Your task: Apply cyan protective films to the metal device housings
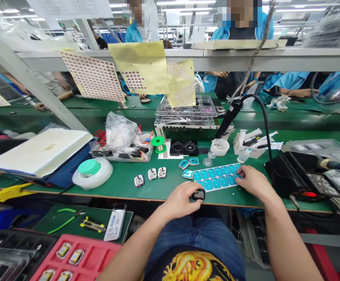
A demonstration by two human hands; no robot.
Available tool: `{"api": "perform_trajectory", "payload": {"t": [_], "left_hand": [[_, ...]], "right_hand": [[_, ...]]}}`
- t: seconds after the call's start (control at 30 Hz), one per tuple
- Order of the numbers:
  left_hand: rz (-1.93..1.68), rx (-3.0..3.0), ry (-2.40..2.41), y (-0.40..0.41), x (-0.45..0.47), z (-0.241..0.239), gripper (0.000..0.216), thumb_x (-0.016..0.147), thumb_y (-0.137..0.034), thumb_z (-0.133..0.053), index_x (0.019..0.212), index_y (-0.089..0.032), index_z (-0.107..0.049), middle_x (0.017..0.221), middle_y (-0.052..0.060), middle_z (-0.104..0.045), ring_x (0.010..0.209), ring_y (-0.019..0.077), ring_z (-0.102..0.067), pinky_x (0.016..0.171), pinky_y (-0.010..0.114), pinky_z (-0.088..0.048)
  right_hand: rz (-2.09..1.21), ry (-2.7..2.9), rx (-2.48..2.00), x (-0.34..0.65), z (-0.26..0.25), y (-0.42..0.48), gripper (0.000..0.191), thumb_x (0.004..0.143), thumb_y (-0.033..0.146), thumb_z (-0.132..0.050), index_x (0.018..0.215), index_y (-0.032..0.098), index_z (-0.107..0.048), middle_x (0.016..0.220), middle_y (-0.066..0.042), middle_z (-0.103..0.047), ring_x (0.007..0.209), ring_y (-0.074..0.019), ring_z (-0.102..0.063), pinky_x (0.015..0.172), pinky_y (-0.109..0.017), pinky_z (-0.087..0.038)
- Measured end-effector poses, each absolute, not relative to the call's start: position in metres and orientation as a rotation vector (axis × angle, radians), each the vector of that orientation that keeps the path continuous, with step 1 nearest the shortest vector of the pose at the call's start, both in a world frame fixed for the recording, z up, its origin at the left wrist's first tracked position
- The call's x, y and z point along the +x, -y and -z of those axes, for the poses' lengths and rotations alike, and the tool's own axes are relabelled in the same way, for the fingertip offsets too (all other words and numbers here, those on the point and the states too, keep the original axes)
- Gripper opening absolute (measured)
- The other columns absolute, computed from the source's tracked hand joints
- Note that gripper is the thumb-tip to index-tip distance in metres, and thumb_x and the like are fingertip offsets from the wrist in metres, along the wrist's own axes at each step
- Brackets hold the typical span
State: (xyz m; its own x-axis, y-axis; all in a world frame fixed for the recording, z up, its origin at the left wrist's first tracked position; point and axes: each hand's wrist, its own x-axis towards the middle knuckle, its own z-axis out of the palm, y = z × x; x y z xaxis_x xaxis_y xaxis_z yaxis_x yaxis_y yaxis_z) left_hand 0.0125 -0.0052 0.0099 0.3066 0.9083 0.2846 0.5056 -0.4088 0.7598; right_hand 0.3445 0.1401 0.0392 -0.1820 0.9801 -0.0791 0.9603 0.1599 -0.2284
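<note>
My left hand (181, 200) is closed around a small black part (199, 194) at the front edge of the green bench (120, 183). My right hand (251, 180) rests curled on the right end of a white sheet of blue stickers (215, 176), fingertips pressed on it. Three small white-and-black parts (150, 176) lie in a row to the left of my left hand. Three loose blue pieces (188, 167) lie just beyond the sheet.
A black soldering station (300, 177) with a cable stands at the right. A white tape dispenser (92, 173), a cluttered tray (123, 150), stacked clear trays (186, 111) and a small white cup (219, 147) sit farther back. A red tray (73, 257) lies low left. People work across the bench.
</note>
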Motion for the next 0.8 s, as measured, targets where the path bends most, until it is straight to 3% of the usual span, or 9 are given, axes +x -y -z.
{"api": "perform_trajectory", "payload": {"t": [0.57,0.8], "left_hand": [[-0.96,2.045,-1.256,0.0057,0.0117,-0.0085,0.044,0.087,-0.021,-0.076,0.131,-0.027,-0.073,0.128,0.006,-0.081,0.12,0.0282,-0.074,0.109,0.043,-0.057],[-0.954,2.042,-1.253,0.0056,0.0116,-0.0087,0.044,0.088,-0.021,-0.077,0.132,-0.026,-0.073,0.128,0.006,-0.081,0.121,0.0283,-0.073,0.109,0.043,-0.056]], "right_hand": [[-0.298,2.322,-1.903,0.3443,-0.0413,-0.136,0.015,0.082,0.033,-0.069,0.092,0.026,-0.061,0.096,-0.003,-0.07,0.084,-0.0224,-0.066,0.073,-0.034,-0.044],[-0.409,2.254,-1.878,0.3503,-0.0364,-0.1364,0.024,0.08,0.033,-0.071,0.101,0.026,-0.064,0.097,-0.002,-0.072,0.083,-0.0212,-0.068,0.074,-0.034,-0.047]]}}
